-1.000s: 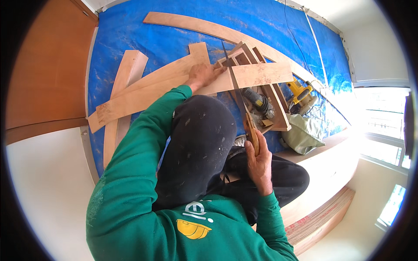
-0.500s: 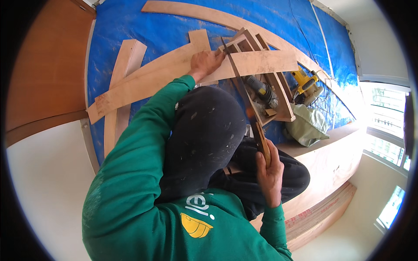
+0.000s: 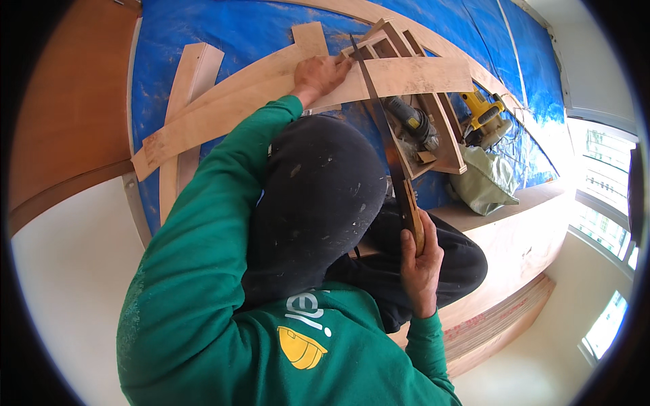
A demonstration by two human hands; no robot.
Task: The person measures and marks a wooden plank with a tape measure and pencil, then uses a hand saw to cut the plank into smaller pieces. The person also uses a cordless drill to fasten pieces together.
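A: Holding what on the right?

B: Grasping the wooden handle of a handsaw [image 3: 389, 142] in the right hand [image 3: 421, 260], with fingers clenched around it.

A: And lying where, with that blade?

B: Slanting across a long board [image 3: 420, 76], close beside the left hand [image 3: 321, 76].

A: Gripping there too?

B: Resting on the board with fingers bent; cannot tell whether grasping its edge.

A: Anything nearby?

B: Yes: beyond the blade, a grey power tool [image 3: 412, 118] inside a wooden frame [image 3: 447, 145]; farther right, a yellow power tool [image 3: 482, 108] near an olive bag [image 3: 484, 179], over blue sheeting [image 3: 257, 40].
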